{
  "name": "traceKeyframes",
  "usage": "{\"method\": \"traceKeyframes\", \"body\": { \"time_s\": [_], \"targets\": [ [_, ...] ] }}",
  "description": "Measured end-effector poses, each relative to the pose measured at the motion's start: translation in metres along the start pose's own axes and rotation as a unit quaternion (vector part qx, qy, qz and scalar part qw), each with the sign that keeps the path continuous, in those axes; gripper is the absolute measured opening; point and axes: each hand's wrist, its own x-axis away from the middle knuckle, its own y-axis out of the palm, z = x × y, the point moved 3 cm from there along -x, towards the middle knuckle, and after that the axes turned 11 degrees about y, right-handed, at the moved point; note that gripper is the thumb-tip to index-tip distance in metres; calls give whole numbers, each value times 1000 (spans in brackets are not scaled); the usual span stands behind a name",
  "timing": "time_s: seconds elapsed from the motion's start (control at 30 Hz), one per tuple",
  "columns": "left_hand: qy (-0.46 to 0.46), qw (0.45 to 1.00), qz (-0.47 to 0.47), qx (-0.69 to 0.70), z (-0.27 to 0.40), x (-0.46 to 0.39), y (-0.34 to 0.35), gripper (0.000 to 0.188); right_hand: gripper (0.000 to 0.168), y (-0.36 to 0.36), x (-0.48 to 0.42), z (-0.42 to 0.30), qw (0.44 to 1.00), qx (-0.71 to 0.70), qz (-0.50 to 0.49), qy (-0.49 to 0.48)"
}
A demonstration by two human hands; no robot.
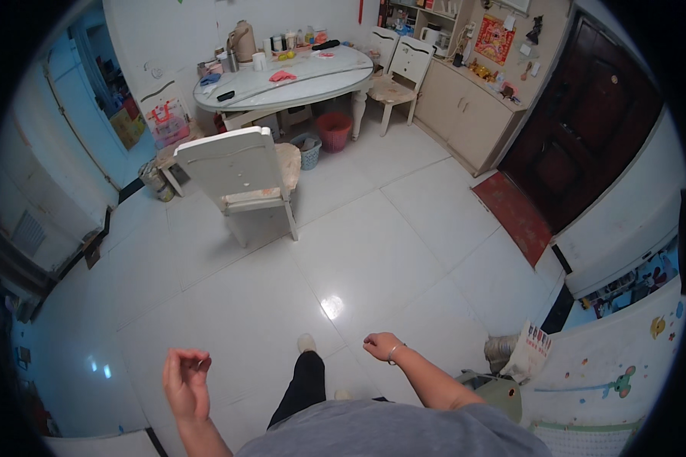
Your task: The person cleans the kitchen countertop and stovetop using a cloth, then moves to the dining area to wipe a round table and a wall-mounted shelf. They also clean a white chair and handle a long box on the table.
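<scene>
My left hand (187,381) is raised at the lower left over the tiled floor (377,251), its fingers curled and the palm partly showing, with nothing seen in it. My right hand (382,346), a bangle on its wrist, hangs at the lower centre with loosely curled fingers. No object shows in it, though its palm is hidden. Both hands are apart from any furniture. A white wooden chair (228,165) with a fabric seat stands ahead, and behind it an oval table (320,85) bears a thermos jug (242,43), a white mug (259,61) and a pink cloth (282,75).
A red basket (334,131) and a light blue basket (307,151) stand under the table's edge. At the right are a beige cabinet (463,117), a dark red door (583,114) and a red doormat (517,214). A green plastic object (494,394) lies beside my right arm.
</scene>
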Motion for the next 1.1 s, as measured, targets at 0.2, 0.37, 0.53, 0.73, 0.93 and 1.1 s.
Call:
{"method": "traceKeyframes", "body": {
  "time_s": [0.2, 0.37, 0.53, 0.73, 0.93, 1.1],
  "targets": [
    [-27, 996, 11, 79, -52, -130, 25, 30, 36, -49, -54, 2, 998, 2, 18, 54],
    [-19, 992, -19, 120, -56, -241, 69, 29, 35, -98, -76, 33, 992, 25, 45, 114],
    [-24, 988, -53, 141, -82, -321, 114, 30, 33, -108, -99, 66, 968, -57, 86, 228],
    [-43, 980, -117, 153, -120, -367, 186, 28, 36, -111, -131, 94, 964, -33, -23, 263],
    [49, 986, -133, 85, -128, -424, 256, 26, 39, -176, -228, 138, 964, -9, -60, 258],
    [74, 992, -102, 10, -125, -472, 321, 25, 33, -275, -360, 139, 982, 19, 23, 188]
  ]
}}
